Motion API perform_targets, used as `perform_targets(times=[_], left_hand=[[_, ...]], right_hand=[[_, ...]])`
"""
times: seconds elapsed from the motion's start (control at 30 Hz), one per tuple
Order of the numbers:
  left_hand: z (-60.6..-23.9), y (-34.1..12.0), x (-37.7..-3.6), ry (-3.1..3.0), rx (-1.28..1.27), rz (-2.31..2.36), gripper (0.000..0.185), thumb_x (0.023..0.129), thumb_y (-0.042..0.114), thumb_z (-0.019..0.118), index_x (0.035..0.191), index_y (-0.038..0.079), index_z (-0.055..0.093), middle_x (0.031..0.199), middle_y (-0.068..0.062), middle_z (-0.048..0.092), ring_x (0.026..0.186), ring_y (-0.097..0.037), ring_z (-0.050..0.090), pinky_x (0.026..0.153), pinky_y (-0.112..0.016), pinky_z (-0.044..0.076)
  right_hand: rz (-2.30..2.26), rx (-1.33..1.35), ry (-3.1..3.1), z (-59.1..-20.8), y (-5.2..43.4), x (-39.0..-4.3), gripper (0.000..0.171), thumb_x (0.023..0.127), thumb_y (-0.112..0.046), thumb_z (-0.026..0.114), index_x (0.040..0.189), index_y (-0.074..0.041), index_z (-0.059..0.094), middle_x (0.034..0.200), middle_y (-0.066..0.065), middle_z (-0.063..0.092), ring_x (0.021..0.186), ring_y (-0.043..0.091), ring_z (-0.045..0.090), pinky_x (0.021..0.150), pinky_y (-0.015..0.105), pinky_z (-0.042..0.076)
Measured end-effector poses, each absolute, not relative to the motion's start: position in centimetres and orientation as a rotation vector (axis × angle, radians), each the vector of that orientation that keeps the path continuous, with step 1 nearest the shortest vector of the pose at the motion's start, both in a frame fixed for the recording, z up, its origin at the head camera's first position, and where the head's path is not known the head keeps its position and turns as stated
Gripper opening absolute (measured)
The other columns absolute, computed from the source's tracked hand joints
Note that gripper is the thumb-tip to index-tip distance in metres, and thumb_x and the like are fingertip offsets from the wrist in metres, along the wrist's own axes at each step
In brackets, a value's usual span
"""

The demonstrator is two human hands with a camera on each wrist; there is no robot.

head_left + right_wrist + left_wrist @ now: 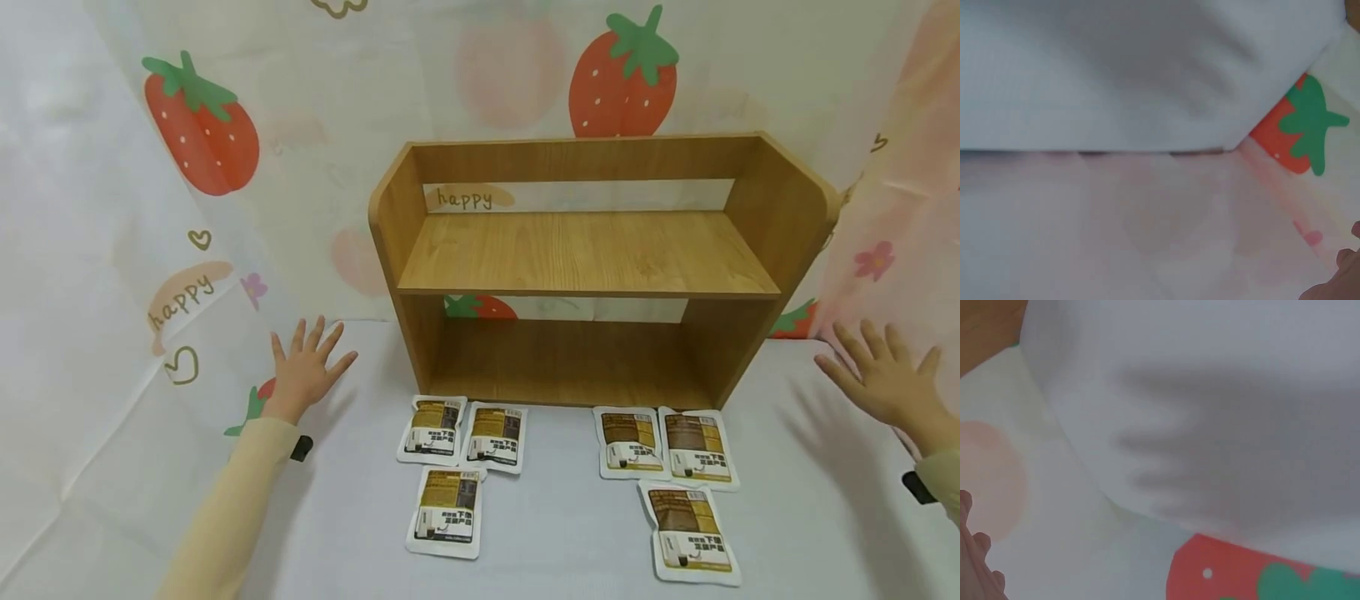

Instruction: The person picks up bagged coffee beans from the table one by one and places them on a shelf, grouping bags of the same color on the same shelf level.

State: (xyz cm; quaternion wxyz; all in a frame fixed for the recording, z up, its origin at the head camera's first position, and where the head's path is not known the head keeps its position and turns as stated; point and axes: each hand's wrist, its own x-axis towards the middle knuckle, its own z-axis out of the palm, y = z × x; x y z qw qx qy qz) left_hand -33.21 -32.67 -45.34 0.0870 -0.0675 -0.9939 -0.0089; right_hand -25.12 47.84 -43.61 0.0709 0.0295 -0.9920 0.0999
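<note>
My left hand (304, 375) hovers over the left side of the white table, fingers spread and holding nothing. On the far right, my right hand (892, 379) is held up in the same way, fingers apart. Between them stands a two-tier wooden shelf (592, 254). Three white-edged packets (447, 512) with brown and yellow labels lie in front of its left end. Three similar packets (690, 533) lie before its right end. Only fingertips of the left hand (979, 562) and part of the right hand (1338, 278) show in the wrist views.
Behind the shelf hangs a pale curtain (315, 167) printed with strawberries, hearts and the word "happy". A pinkish curtain (915, 250) borders the right side. The white tabletop (555, 525) carries soft shadows of both hands.
</note>
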Motion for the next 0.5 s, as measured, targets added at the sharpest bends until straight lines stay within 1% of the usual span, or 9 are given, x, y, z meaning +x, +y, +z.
perform_targets(times=[0.07, 0.17, 0.27, 0.33, 0.4, 0.5], left_hand=[[-45.8, -32.5, -33.1, -2.945, -0.207, -0.038, 0.071, 0.091, 0.064, 0.031, 0.148, 0.022, 0.024, 0.154, -0.013, 0.015, 0.141, -0.038, 0.004, 0.102, -0.066, -0.014], [-46.2, -32.0, -32.8, -2.896, -0.232, -0.069, 0.068, 0.092, 0.061, 0.034, 0.147, 0.021, 0.028, 0.153, -0.013, 0.020, 0.141, -0.036, 0.009, 0.104, -0.066, -0.009], [-46.4, -31.0, -32.4, -2.843, -0.267, -0.119, 0.064, 0.093, 0.055, 0.039, 0.145, 0.018, 0.032, 0.151, -0.014, 0.026, 0.140, -0.036, 0.015, 0.106, -0.066, -0.001], [-46.2, -30.2, -31.8, -2.804, -0.293, -0.155, 0.061, 0.094, 0.050, 0.043, 0.143, 0.015, 0.036, 0.148, -0.015, 0.031, 0.138, -0.036, 0.020, 0.107, -0.065, 0.007], [-46.4, -29.3, -31.3, -2.751, -0.327, -0.213, 0.058, 0.094, 0.046, 0.047, 0.140, 0.012, 0.040, 0.145, -0.016, 0.036, 0.136, -0.038, 0.025, 0.106, -0.064, 0.015], [-47.0, -28.1, -30.6, -2.675, -0.388, -0.294, 0.054, 0.093, 0.042, 0.050, 0.136, 0.009, 0.046, 0.139, -0.018, 0.043, 0.131, -0.039, 0.033, 0.104, -0.060, 0.026]], right_hand=[[0.334, 0.116, -2.958, -43.8, 47.5, -25.0, 0.070, 0.096, -0.047, 0.034, 0.150, -0.014, 0.003, 0.148, 0.032, 0.000, 0.133, 0.051, -0.012, 0.087, 0.072, -0.025], [0.385, 0.167, -2.884, -44.3, 47.0, -24.6, 0.065, 0.097, -0.040, 0.037, 0.149, -0.012, 0.011, 0.144, 0.037, 0.013, 0.132, 0.055, 0.000, 0.090, 0.075, -0.018], [0.447, 0.230, -2.787, -44.9, 46.5, -24.1, 0.060, 0.097, -0.032, 0.042, 0.147, -0.007, 0.021, 0.137, 0.040, 0.026, 0.129, 0.059, 0.012, 0.092, 0.078, -0.005], [0.510, 0.289, -2.712, -45.5, 46.2, -23.8, 0.056, 0.096, -0.025, 0.045, 0.144, -0.001, 0.027, 0.133, 0.041, 0.031, 0.125, 0.060, 0.019, 0.096, 0.076, 0.003], [0.590, 0.343, -2.653, -46.0, 45.7, -23.4, 0.053, 0.096, -0.019, 0.047, 0.140, 0.005, 0.031, 0.130, 0.042, 0.035, 0.124, 0.059, 0.022, 0.102, 0.069, 0.008], [0.713, 0.382, -2.611, -46.6, 44.7, -22.6, 0.049, 0.096, -0.013, 0.047, 0.136, 0.011, 0.034, 0.126, 0.043, 0.037, 0.122, 0.059, 0.025, 0.108, 0.059, 0.010]])
